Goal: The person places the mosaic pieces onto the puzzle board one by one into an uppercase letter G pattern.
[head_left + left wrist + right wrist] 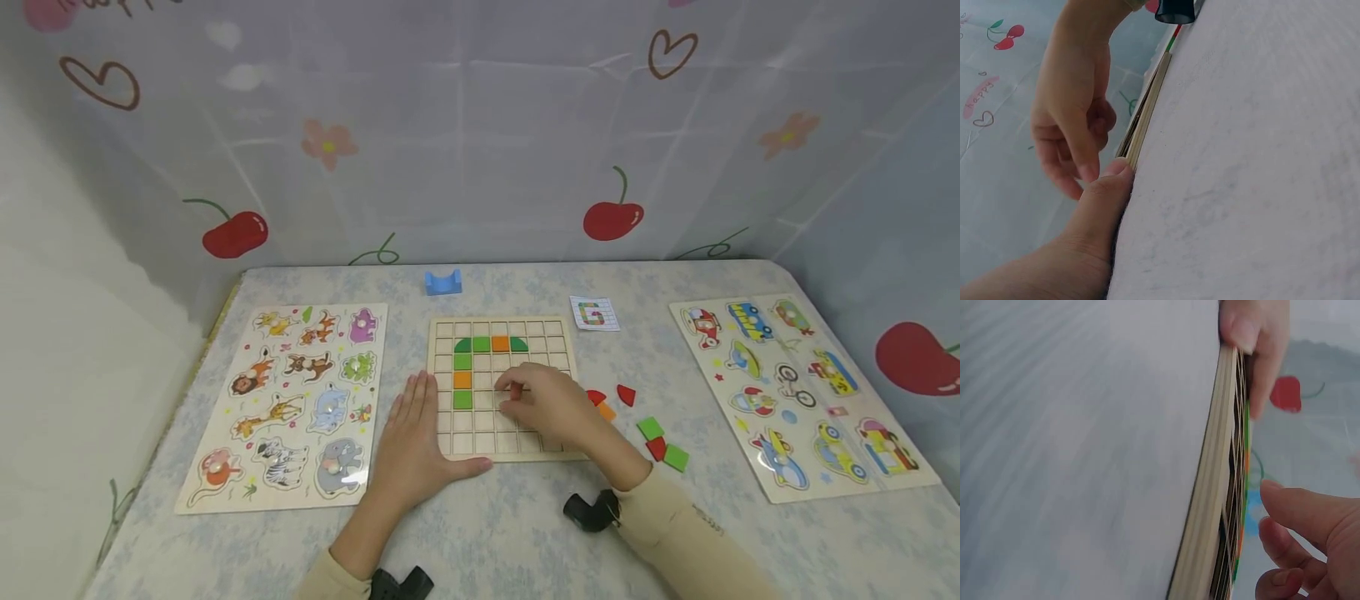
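Note:
A square wooden grid board [445,442] lies at the table's middle. On it, green and orange tiles [462,379] form a column at the left and a row along the top, with dark green quarter-round pieces [517,344] at the row's ends. My left hand [412,458] rests along the board's near left corner, fingers straight and thumb out along the front edge. Over the board's right half, my right hand [551,404] has its fingers curled. A small red tile [516,390] shows between thumb and forefinger in the head view; the right wrist view does not show it.
Loose red, orange and green pieces [651,428] lie right of the board. A pattern card [595,314] and a blue holder [443,282] sit behind. An animal puzzle board [238,333] stands left, a vehicle puzzle board [780,487] right. Black wrist devices [591,511] hang near both sleeves.

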Demonstrator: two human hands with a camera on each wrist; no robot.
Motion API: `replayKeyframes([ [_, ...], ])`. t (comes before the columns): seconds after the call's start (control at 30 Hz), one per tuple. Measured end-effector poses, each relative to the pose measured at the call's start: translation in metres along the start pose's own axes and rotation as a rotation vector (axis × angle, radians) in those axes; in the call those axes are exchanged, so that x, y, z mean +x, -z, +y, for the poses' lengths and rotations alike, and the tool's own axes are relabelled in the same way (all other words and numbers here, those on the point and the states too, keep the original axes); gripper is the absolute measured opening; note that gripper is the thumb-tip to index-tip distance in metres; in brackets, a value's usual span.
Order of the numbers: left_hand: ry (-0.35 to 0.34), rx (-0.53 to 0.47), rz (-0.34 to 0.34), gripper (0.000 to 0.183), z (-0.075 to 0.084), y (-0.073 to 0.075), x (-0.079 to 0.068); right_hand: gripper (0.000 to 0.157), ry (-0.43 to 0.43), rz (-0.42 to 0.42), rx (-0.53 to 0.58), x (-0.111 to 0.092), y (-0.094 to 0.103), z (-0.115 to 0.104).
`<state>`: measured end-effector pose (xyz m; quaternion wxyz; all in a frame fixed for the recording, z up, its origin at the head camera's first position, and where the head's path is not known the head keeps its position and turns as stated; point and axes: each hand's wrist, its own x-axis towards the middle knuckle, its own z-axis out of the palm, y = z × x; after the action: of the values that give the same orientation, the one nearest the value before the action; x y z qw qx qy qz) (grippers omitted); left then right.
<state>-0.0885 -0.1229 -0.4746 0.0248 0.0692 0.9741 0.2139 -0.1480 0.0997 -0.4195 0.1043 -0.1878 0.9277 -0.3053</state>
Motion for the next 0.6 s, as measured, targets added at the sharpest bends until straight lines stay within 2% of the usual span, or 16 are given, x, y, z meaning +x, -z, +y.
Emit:
replayKeyframes([
  [0.13, 0.001, -0.011, 0.013, 0.144, 0.0, 0.0, 0.0, 0.021, -0.04, 0.017, 0.007, -0.016, 0.019, 0.026],
  [0.23, -0.002, -0.014, 0.022, 0.144, -0.001, -0.001, -0.001, 0.024, -0.089, 0.038, -0.028, -0.027, 0.034, 0.047],
  [0.43, -0.003, -0.021, 0.022, 0.144, -0.001, -0.001, -0.001, 0.035, -0.205, 0.07, -0.174, -0.047, 0.061, 0.085],
  [0.6, -0.005, -0.014, 0.006, 0.144, 0.0, 0.0, 0.0, 0.036, -0.273, 0.066, -0.246, -0.06, 0.071, 0.101],
])
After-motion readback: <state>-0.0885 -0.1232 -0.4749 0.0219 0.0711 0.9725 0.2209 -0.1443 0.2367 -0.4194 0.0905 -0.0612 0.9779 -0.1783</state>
